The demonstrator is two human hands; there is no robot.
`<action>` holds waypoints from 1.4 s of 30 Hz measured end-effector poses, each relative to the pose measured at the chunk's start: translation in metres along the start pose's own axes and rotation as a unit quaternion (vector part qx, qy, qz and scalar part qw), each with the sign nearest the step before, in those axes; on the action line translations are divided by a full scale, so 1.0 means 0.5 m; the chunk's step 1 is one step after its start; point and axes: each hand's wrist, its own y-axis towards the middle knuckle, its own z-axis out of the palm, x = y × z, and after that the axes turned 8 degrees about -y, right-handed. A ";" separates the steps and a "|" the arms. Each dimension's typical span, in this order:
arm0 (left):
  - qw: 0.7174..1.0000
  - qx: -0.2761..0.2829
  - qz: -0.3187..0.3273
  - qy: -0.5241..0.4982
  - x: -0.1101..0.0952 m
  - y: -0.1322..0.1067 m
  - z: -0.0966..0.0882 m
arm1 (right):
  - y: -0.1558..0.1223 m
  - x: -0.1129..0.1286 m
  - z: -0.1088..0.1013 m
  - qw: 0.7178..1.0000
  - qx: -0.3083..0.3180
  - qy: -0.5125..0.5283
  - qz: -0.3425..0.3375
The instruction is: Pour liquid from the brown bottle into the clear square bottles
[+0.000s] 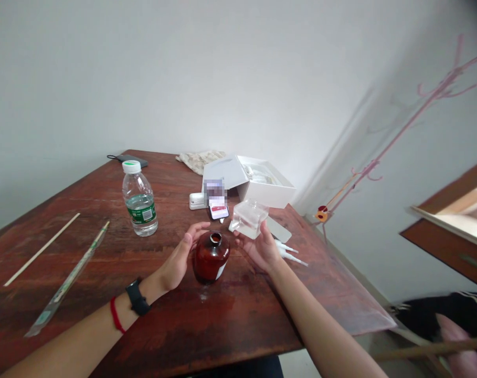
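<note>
A brown glass bottle with an open neck stands upright on the wooden table, between my two hands. My left hand is open at its left side, fingers stretched toward the back of the bottle; whether it touches the glass I cannot tell. To the right of the bottle, my right hand is open, palm turned toward it and thumb raised. Just behind those fingers is a clear plastic tray-like piece; contact with it is unclear. White pointed nozzles lie partly hidden beyond my right hand.
A water bottle stands at left, near a bare stick and a wrapped chopstick pair. Behind are a phone, a white case, an open white box and a cloth. A pink coat rack leans rightward.
</note>
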 end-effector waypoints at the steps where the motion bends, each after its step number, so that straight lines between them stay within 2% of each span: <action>1: 1.000 0.008 0.004 0.004 -0.004 -0.003 0.001 | 0.000 0.000 -0.001 1.000 -0.001 0.003 0.001; 6: 0.993 0.072 0.018 0.092 -0.015 -0.013 -0.008 | 0.004 -0.001 -0.008 1.000 -0.001 0.009 0.000; 13: 0.976 0.139 0.029 0.166 0.000 -0.007 -0.024 | 0.008 -0.006 -0.019 1.000 0.006 0.008 -0.005; 18: 0.966 0.149 0.036 0.207 0.004 -0.003 -0.030 | 0.006 -0.003 -0.016 1.000 0.018 0.010 -0.009; 25: 0.947 0.157 0.051 0.277 -0.016 0.006 -0.031 | 0.002 0.004 -0.004 0.999 0.028 0.001 -0.030; 32: 0.942 0.146 0.054 0.297 -0.013 0.009 -0.038 | 0.003 0.003 0.002 0.999 0.031 -0.005 -0.044; 42: 0.935 0.159 0.045 0.313 -0.018 0.010 -0.039 | 0.000 -0.003 0.003 0.999 0.034 -0.013 -0.023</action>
